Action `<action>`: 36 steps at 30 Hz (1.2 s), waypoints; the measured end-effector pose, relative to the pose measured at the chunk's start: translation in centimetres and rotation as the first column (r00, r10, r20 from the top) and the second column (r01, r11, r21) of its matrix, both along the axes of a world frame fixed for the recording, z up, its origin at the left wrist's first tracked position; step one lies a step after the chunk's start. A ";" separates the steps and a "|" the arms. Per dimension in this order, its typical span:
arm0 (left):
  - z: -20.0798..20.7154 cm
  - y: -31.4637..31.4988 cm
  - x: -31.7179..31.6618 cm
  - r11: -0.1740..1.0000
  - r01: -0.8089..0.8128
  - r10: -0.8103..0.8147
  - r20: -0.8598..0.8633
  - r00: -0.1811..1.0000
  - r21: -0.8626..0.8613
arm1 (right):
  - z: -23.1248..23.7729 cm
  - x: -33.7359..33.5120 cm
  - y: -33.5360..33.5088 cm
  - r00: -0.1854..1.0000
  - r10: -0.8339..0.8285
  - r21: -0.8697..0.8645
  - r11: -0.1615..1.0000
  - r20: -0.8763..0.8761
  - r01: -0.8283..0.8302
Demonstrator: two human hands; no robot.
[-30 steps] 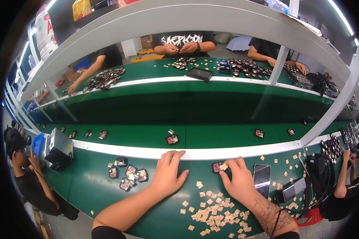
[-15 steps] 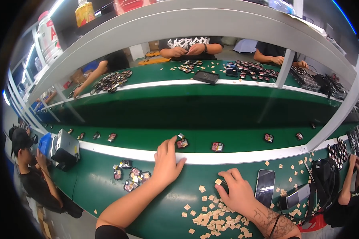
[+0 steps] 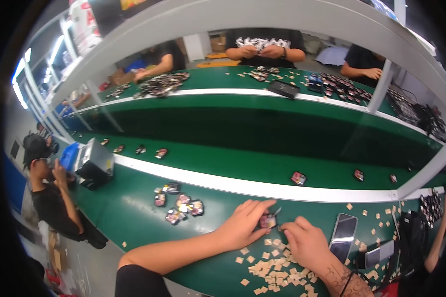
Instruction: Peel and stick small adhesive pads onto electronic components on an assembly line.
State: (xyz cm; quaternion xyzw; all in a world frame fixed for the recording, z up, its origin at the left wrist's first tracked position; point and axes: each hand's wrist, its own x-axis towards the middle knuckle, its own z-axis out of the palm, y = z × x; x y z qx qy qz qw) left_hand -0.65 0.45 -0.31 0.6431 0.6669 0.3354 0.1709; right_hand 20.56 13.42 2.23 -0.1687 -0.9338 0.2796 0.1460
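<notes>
My left hand (image 3: 243,225) holds a small black device with a reddish face (image 3: 268,221) over the near worktop, with a thin pale flap or edge sticking up from it. Beside it, my right hand (image 3: 305,240) has thumb and forefinger pinched together close to the device; what is between them is too small to make out. Below both hands lies a loose pile of small tan squares (image 3: 277,270). A cluster of similar small black devices (image 3: 183,203) sits to the left of my left forearm.
A phone (image 3: 343,235) and a black-and-grey box (image 3: 379,255) lie right of my right hand. A white rail (image 3: 223,184) divides the worktop from the green belt (image 3: 233,161), which carries several devices. A grey machine (image 3: 95,161) stands left. Other people work around the line.
My left hand has come back from the belt with a device and now holds it near my right hand. My right hand, which had a tan square at its fingertips, has closed in beside it.
</notes>
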 end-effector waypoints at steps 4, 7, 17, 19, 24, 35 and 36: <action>0.3 -1.2 0.1 0.998 0.034 -0.035 -0.021 0.999 -0.047 | -0.4 0.0 0.2 0.999 0.044 -0.017 0.999 0.033 -0.043; 0.5 -1.0 -0.3 0.996 0.076 -0.077 -0.036 0.996 -0.042 | -0.6 0.0 0.2 0.997 0.070 -0.041 0.997 0.044 -0.068; 0.1 -1.7 -0.2 0.985 0.148 -0.151 0.023 0.988 0.084 | 0.9 -0.7 -1.3 0.982 0.119 0.023 0.992 0.149 -0.124; -0.3 -1.7 -0.2 0.983 0.155 -0.158 0.019 0.987 0.101 | 0.8 -0.8 -1.4 0.984 0.122 0.083 0.988 0.132 -0.134; -0.1 -1.6 -0.3 0.985 0.123 -0.131 0.052 0.990 0.122 | 0.8 -1.4 -1.3 0.997 0.066 -0.175 0.983 0.029 -0.060; 0.2 -1.8 -0.8 0.994 0.039 -0.046 0.064 0.997 0.106 | 0.3 -0.1 0.4 0.856 0.231 -0.286 0.875 -0.463 -0.390; 0.3 -1.8 -0.7 0.993 0.042 -0.050 0.065 0.997 0.107 | -0.4 0.1 -0.3 0.837 0.038 -0.468 0.815 -0.546 -0.342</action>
